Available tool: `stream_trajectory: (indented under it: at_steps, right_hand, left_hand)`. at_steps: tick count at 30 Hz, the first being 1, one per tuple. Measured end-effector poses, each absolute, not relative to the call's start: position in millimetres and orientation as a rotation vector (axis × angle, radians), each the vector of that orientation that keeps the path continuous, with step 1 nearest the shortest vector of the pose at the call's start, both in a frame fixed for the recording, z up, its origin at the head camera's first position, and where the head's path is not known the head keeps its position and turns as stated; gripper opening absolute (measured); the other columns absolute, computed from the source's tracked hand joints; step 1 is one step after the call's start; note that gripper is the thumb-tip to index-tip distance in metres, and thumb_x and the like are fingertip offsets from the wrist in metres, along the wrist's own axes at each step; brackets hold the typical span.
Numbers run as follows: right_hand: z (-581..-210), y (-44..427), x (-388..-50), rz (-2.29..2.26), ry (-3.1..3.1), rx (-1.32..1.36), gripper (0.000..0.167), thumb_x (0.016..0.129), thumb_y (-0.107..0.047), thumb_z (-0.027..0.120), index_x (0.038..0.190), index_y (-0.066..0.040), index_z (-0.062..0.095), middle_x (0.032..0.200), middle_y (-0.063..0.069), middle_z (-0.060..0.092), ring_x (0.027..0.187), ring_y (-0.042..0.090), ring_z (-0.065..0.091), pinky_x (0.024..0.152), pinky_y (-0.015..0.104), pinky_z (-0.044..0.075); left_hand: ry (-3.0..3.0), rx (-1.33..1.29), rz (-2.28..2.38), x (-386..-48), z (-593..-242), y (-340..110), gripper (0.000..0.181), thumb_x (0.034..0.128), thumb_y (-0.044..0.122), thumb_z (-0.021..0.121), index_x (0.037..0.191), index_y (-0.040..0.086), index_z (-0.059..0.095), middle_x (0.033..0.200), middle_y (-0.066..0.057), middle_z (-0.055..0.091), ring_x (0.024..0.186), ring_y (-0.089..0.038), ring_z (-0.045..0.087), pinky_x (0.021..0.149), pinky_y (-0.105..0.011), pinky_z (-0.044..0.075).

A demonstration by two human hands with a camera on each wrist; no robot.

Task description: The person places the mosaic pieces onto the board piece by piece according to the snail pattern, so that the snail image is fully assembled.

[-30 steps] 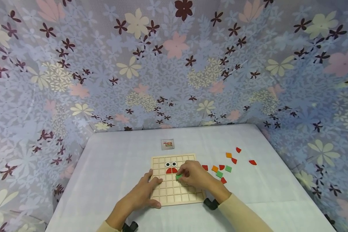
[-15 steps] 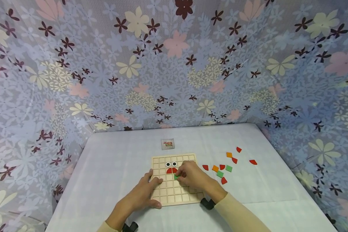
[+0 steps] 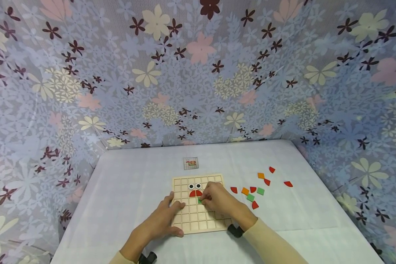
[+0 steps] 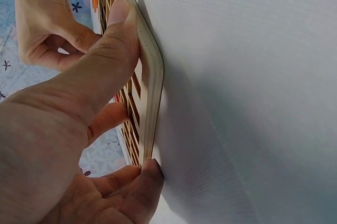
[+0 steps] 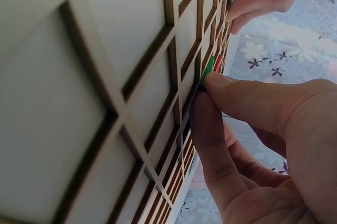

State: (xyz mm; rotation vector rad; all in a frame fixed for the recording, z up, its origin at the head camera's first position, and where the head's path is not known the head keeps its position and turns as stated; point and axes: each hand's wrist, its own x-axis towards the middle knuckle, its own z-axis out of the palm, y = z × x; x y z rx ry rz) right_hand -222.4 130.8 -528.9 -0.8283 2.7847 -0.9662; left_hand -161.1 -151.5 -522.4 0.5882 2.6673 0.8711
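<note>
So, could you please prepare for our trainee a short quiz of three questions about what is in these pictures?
1. Choose: which colour is the tile that the right grip pinches? a) orange b) green c) red
2. True or false: the left grip touches the grid board.
3. Count: in the head view, how many orange tiles lie to the right of the grid board?

Key: 1 b; 2 true; 3 two.
</note>
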Motion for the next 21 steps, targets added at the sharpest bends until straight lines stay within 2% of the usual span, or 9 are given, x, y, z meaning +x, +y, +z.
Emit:
stream_trajectory:
  at_steps: [13, 21]
  right_hand:
    - [-533.3, 123.5, -225.2, -0.997, 2.805, -0.873, 0.010, 0.096, 0.005, 0.090, 0.092, -0.004, 0.092, 0.095, 0.004, 0.077, 0.087, 0.005, 0.064, 0.071, 0.019, 0.057]
    - [-534.2, 123.8, -223.2, -0.990, 2.809, -0.826, 0.012, 0.097, 0.003, 0.090, 0.092, -0.007, 0.093, 0.097, 0.003, 0.077, 0.088, 0.006, 0.062, 0.073, 0.019, 0.055]
  left_hand:
    - [2.668, 0.598, 0.875, -160.6, -522.1, -150.6, 0.088, 0.0774, 0.035, 0.108, 0.152, 0.010, 0.068, 0.182, -0.045, 0.031, 0.163, -0.070, 0.042, 0.124, -0.077, 0.051]
    - [2.677, 0.594, 0.861, -160.1, -522.7, -149.8, 0.090, 0.0770, 0.035, 0.108, 0.153, 0.009, 0.068, 0.181, -0.044, 0.031, 0.163, -0.070, 0.042, 0.124, -0.077, 0.051]
